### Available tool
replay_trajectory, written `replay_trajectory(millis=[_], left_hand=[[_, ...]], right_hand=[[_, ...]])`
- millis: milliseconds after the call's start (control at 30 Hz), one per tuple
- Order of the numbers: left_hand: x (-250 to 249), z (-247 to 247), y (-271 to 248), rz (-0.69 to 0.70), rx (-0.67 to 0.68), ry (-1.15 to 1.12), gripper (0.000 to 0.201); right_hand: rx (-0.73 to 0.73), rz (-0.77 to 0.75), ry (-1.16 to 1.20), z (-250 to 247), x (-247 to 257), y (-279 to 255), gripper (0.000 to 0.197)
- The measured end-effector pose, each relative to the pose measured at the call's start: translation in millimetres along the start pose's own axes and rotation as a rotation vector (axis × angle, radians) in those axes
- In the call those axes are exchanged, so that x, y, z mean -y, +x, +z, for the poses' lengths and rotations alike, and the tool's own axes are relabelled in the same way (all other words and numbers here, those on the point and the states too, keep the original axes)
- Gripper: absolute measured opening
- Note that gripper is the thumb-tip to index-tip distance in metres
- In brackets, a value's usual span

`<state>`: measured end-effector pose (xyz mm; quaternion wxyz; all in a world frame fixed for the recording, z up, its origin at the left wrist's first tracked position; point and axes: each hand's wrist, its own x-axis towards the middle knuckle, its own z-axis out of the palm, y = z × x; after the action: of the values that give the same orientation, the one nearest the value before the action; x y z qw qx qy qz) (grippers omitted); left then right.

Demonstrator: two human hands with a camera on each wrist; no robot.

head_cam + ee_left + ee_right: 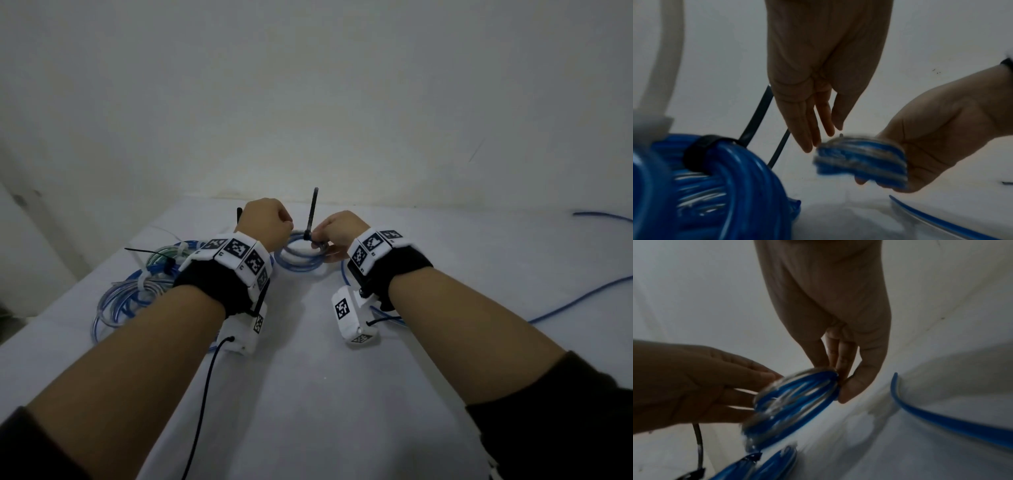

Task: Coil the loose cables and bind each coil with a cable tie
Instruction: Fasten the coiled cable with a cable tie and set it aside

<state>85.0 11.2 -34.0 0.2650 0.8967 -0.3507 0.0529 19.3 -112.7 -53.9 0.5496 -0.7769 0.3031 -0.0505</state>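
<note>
White table [308, 394]: bound blue coils [137, 291] left, loose blue cable [582, 294] right

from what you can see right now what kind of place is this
Probably a bare indoor work spot set up for cable tidying: a table under a white cloth, a plain white wall behind, blue cable coils already tied, nothing homely.
</note>
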Motion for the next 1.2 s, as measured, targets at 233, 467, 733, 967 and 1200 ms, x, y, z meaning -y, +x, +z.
replay_trajectory(millis=[233,467,733,967,1200], left_hand=[[-3.8,-0.3,-2.3,-0.003,0.066,-0.065,0.017],[-33.8,0.6,-13.2,0.061,0.123,-0.095,0.017],[-83.6,21.0,-33.3,0.161,0.27,-0.069,0.024],[-109.9,39.7,-35.0,0.204,0.32,-0.097,0.032],[-144.3,32.3,-46.5,0.191,0.343,-0.669,0.024]], right_hand=[[0.009,-0.034,-0.212,-2.4,-11.4,2.5,0.018],[0.044,-0.073,-0.919,-37.0,-25.0,-36.7,0.049],[0.188,-0.086,-0.941,-70.6,-46.3,-87.6,0.016],[-0.044,-0.321,-0.654,-140.1,-32.9,-120.5,0.004],[-0.464,-0.58,-0.473,-189.2,-43.7,-141.3,0.014]])
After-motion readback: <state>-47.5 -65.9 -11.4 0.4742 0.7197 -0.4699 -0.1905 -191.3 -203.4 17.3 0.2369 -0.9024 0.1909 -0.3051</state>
